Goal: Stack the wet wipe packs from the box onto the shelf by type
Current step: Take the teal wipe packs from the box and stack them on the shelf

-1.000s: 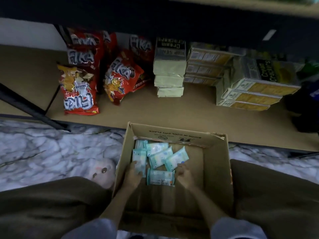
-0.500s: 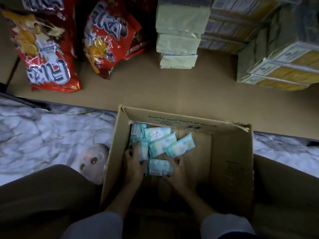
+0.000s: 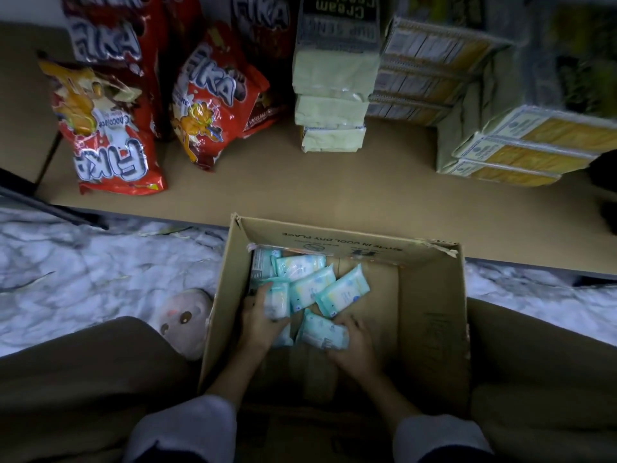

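near pack now lifted and gripped by right hand; second pack clasped by left hand. both inside box, left side. shelf placement not yet begun.

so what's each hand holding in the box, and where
Left hand grips a pale blue wet wipe pack along its side; right hand grips another pack at its near end.

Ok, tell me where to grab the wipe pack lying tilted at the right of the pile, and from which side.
Take the tilted wipe pack across its narrow width, fingers on its two long edges. Come from above and from the right, where bare box floor leaves room. Its left long edge lies close against the neighbouring pack, so that side looks tight. The right hand is nearest but already grips a pack.
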Demonstrator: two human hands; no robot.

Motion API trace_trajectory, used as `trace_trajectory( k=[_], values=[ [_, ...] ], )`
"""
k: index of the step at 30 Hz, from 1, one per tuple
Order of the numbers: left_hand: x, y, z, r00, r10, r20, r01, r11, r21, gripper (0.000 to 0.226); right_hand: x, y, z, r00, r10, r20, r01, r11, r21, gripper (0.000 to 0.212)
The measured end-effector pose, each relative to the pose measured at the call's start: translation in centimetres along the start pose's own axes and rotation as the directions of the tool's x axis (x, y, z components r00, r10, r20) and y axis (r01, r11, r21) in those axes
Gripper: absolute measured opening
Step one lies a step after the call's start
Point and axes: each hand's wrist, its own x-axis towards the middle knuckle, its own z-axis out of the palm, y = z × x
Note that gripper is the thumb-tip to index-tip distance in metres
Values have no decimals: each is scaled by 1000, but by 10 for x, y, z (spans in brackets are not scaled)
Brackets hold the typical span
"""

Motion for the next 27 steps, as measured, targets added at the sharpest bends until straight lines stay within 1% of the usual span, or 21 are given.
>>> trace_trajectory(
  k=[3, 6, 8, 11, 13, 15, 17, 22, 24, 27],
  values=[
    [-14, 23, -11, 996, 80, -34, -82, 996, -39, 88, -6, -16, -31, 993, -31, -112, 33, 999, 15, 52],
    [-30, 56, -26, 981, 174, -84, -180, 981, -77, 100, -18, -42, -65, 960, -83, -266, 94, 995, 31, 49],
    [-44, 83, -39, 959, 257, -118, -269, 959, -93, 97, -31, -64, -88, 907, -142, -397, 172, 984, 40, 46],
    [-70, 125, -63, 914, 354, -198, -382, 915, -128, 78, -57, -95, -125, 793, -228, -565, 319, 945, 66, 43],
    [-90, 151, -78, 860, 437, -263, -481, 867, -132, 74, -79, -111, -150, 724, -295, -623, 417, 907, 55, 45],
    [-110, 174, -93, 790, 526, -315, -581, 807, -108, 71, -103, -124, -173, 659, -361, -660, 497, 867, 22, 45],
    [-131, 195, -107, 739, 587, -331, -644, 760, -89, 69, -127, -135, -194, 597, -401, -695, 558, 830, 0, 45],
    [-179, 241, -140, 598, 722, -348, -777, 629, -31, 68, -181, -165, -237, 460, -448, -767, 672, 740, -29, 42],
    [-196, 258, -154, 541, 756, -368, -817, 577, -15, 67, -197, -174, -253, 383, -445, -810, 708, 704, -52, 42],
    [-215, 287, -175, 422, 804, -419, -876, 481, 40, 69, -212, -192, -277, 255, -453, -854, 744, 656, -126, 44]
  ],
)
